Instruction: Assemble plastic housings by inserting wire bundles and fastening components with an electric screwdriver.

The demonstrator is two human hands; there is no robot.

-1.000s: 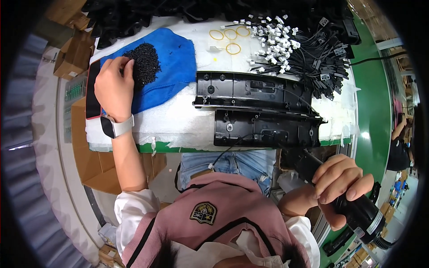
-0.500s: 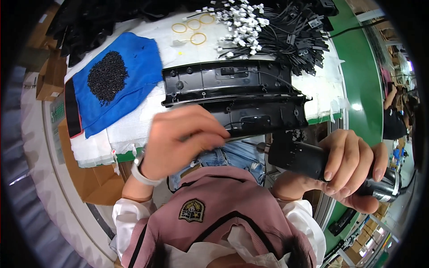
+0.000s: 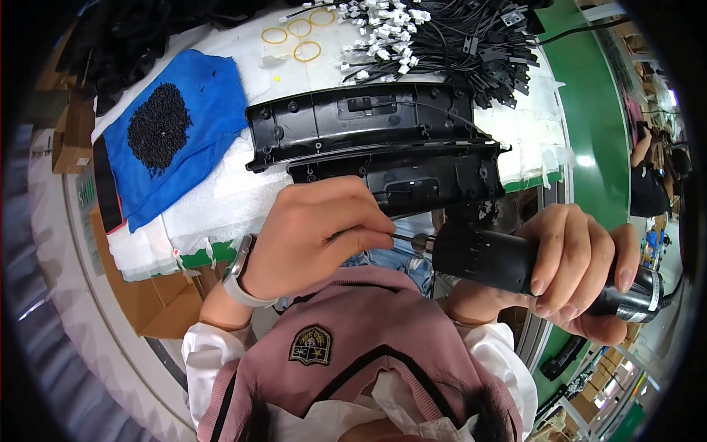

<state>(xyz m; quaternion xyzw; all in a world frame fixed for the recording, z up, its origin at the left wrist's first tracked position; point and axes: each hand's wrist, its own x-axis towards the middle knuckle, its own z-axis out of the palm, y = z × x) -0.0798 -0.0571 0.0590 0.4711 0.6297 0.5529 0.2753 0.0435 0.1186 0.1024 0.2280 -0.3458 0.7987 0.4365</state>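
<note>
My right hand [image 3: 574,269] is wrapped round a black electric screwdriver [image 3: 482,259], held level with its bit pointing left. My left hand [image 3: 317,228] is closed in a pinch at the tip of that bit. Whatever lies between the fingertips is hidden or too small to make out. Just beyond the hands, two long black plastic shells [image 3: 317,118] lie side by side on the white-covered table, inner faces up. The nearer shell [image 3: 460,173] is partly covered by my left hand. Thin black cable runs inside the far one.
A blue cloth [image 3: 210,92] at the left bears a heap of small black screw-like pieces [image 3: 158,129]. Yellow rings [image 3: 307,51] and a bundle of black cables [image 3: 479,51] with white connectors [image 3: 398,37] lie at the back. A cardboard box [image 3: 158,298] stands below the table's left edge.
My left hand has moved right, its pinched fingertips meeting the screwdriver's bit. The screwdriver has shifted slightly left. The table's contents appear slightly farther left and up in the view.
</note>
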